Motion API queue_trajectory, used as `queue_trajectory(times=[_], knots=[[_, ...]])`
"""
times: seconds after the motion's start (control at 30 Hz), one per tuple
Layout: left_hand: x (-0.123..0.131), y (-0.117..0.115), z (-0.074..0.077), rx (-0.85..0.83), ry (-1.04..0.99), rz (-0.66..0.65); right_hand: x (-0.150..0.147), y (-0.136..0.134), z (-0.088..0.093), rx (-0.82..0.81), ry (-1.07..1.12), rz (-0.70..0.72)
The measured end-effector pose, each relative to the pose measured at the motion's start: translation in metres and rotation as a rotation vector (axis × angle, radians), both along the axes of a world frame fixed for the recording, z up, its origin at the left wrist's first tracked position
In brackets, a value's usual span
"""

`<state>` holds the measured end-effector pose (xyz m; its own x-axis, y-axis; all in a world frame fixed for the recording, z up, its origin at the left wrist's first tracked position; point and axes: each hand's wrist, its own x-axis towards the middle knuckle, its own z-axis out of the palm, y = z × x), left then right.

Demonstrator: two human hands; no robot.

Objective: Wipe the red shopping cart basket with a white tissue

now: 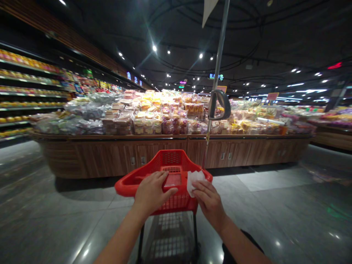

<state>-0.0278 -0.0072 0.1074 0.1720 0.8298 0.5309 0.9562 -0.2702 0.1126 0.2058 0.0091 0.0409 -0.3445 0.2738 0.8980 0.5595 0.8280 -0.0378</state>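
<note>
Head view. Red plastic shopping trolley [125, 185] stands directly ahead of the wearer, its moulded top and red mesh basket [178, 203] filling the lower centre of the frame. Both forearms reach in from the bottom edge.

Left hand [152, 193] lies on the moulded top beside a small glossy panel [172, 180]. Its fingers [162, 179] are extended and close together, hand open, holding nothing and resting on the red plastic. The flat placement reads as bracing the trolley top.

Right hand [209, 204] is at the right side of the top, fingers [199, 189] lightly curled and closed onto the lower edge of a white paper tissue [194, 182]. The tissue is bunched against the red plastic, with its upper part standing free above the fingers. The thumb is hidden, so the exact pinch cannot be confirmed.

Metal pole [217, 73] rises from the trolley's right side, carrying a black looped fitting [220, 104] and a white pennant [208, 9] at the top.

Beyond the trolley, a wood-veneered display island [110, 156] is piled with packaged bakery goods [154, 121]. Stocked wall shelving [27, 88] runs along the left, above a polished grey tile floor [55, 220]
</note>
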Motion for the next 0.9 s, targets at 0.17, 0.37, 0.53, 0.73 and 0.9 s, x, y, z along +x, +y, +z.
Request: queue_trajectory(times=[0.17, 0.37, 0.53, 0.73, 0.9], knots=[[0.001, 0.000, 0.001, -0.006, 0.016, 0.023, 0.036, 0.010, -0.013, 0.031, 0.129, -0.005], [0.010, 0.002, 0.000, 0.012, 0.029, 0.011, -0.015, 0.003, -0.006, 0.067, 0.022, 0.031], [0.005, 0.002, 0.002, -0.011, 0.044, 0.023, -0.018, 0.013, 0.000, 0.112, 0.006, 0.067], [0.003, 0.002, 0.004, -0.006, 0.057, 0.029, 0.026, 0.023, -0.011, 0.105, 0.063, 0.104], [0.009, 0.003, 0.001, 0.013, 0.059, 0.017, -0.018, 0.013, -0.003, 0.133, 0.036, 0.104]])
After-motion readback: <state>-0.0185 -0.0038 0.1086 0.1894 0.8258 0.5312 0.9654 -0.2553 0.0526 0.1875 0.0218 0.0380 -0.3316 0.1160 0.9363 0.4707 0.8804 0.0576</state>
